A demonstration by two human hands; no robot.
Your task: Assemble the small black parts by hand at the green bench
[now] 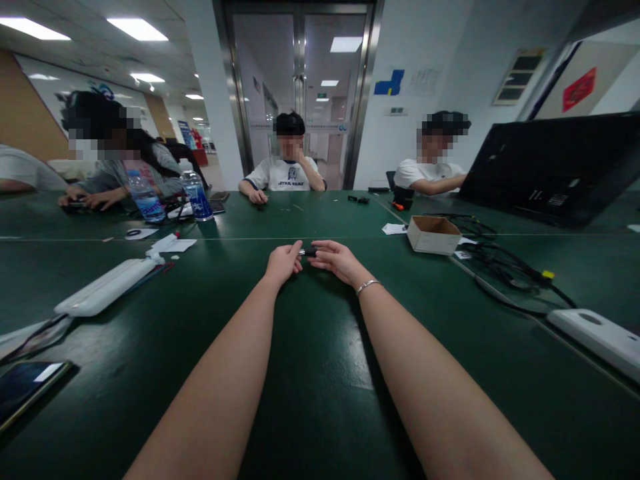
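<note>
- Centre of frame, I see the left hand (284,262) pinching a black-and-silver object (311,252) by its silver end.
- Right hand (337,259), fingers curled loosely round the black end.
- Further out: box (433,242) right of centre, phone (30,390) lower left.

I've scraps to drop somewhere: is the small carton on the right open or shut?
Open: no lid covers the small carton, and its brown inside shows.

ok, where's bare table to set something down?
Bare: green tabletop between left forearm and right forearm, left forearm to phone, right forearm to cables. Crowded: far left around the bottles; right, around the cardboard box and those cables.
</note>
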